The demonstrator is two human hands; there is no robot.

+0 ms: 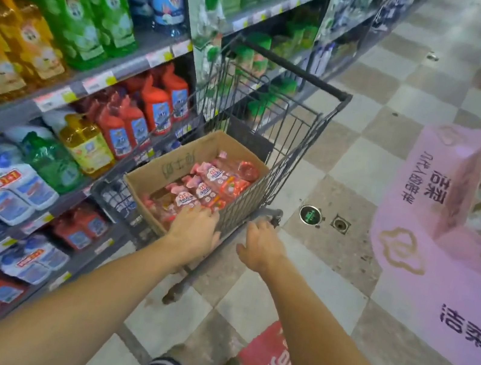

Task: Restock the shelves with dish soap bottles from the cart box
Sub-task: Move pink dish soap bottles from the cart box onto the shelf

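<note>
A dark wire shopping cart stands in the aisle beside the shelves. In it sits an open cardboard box with several pink-red dish soap bottles lying on their sides. My left hand reaches over the cart's near end into the box, its spread fingers resting on the nearest bottle. My right hand hovers at the cart's near right corner, fingers loosely extended toward the rim and holding nothing.
The shelves on the left carry green, orange and red bottles, plus blue-and-white refill packs. Large pink wrapped packs lie on the checkered floor at right. A floor drain sits beside the cart.
</note>
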